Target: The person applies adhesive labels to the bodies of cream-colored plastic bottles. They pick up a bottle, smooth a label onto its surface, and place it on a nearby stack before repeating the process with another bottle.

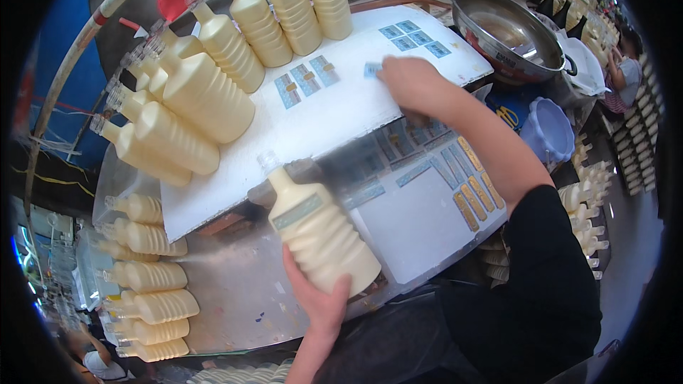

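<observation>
A cream bottle (331, 245) with a clear neck is held at a tilt above the near side of the bench (249, 306) by the left hand (321, 302), its fingers clamped around the lower body, partly hidden beneath it. A blue-grey band (297, 211) is seen across the bottle's shoulder. A small blue label (371, 70) on the white board (363, 110) is partly covered by the right hand (420, 87); whether its fingers are pinched or apart cannot be told, the tips being blurred and hidden. More labels below are crossed by the right forearm. Whether the standing bottles (206, 99) are filled or merely coloured cannot be made out. The contents of the steel pan (491, 11) are lost in glare; the lavender basin (548, 128) is partly shadowed inside. A co-worker (626, 75) is cut off at the dark rim.
</observation>
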Demonstrator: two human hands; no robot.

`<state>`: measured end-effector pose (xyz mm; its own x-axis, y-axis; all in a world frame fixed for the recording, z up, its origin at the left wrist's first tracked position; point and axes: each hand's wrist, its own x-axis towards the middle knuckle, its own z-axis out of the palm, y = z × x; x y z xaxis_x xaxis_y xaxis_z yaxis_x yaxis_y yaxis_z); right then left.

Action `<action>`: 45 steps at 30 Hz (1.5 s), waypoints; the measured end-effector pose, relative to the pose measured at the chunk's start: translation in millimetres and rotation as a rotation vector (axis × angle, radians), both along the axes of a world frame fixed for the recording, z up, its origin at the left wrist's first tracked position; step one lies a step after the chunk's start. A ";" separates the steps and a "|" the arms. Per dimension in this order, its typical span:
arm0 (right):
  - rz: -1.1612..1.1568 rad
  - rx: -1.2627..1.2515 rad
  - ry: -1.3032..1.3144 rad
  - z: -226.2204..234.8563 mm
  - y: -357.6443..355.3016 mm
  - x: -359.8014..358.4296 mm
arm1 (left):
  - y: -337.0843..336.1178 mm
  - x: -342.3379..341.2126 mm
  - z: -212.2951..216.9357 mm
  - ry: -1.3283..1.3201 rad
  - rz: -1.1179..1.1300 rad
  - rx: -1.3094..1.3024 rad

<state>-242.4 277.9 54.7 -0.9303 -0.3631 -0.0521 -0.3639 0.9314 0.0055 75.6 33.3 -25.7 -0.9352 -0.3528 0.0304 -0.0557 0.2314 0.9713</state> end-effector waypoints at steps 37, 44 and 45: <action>0.721 -0.375 0.664 -33.5 -79.5 292.2 | 1.3 6.9 9.0 -0.074 0.102 0.239; 0.695 -0.424 0.455 -28.9 -57.6 305.5 | -0.2 9.3 8.6 -0.064 0.087 0.310; 0.678 -0.467 0.375 -26.8 -52.2 303.7 | 0.2 11.2 6.8 -0.049 0.086 0.366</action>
<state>61.3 225.7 28.0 -0.4357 -0.7477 0.5011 -0.8857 0.4554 -0.0906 86.8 33.5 -18.9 -0.8988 -0.4095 -0.1562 -0.1082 -0.1382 0.9845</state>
